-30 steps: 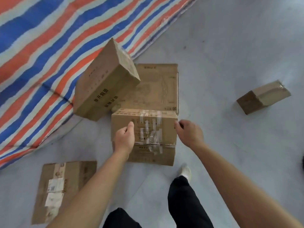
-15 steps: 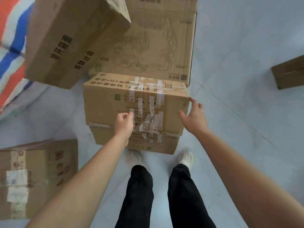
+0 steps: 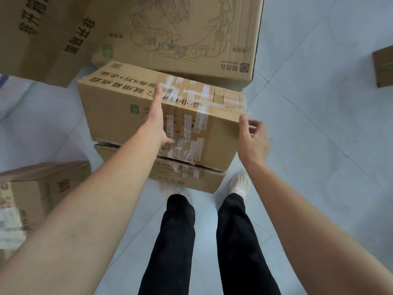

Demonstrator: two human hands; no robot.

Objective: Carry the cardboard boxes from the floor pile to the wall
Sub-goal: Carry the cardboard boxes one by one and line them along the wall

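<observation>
While the tape-patched brown cardboard box [image 3: 114, 111] sat atop a flatter brown cardboard box [image 3: 191, 179], your left hand [image 3: 157, 116] lay across it, fingers straight, together; your right hand [image 3: 253, 141] flanked its right corner, fingers loosely curled.

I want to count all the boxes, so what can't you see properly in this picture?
Head view only:
- Lower box: mostly hidden under the taped box.
- Big box: cut off by the top edge.
- Side box: cut off by the right edge.
- Right hand: blurred, with its fingers past the taped box's corner, so a grip cannot be told.
- What is inside any box: all are closed.
</observation>
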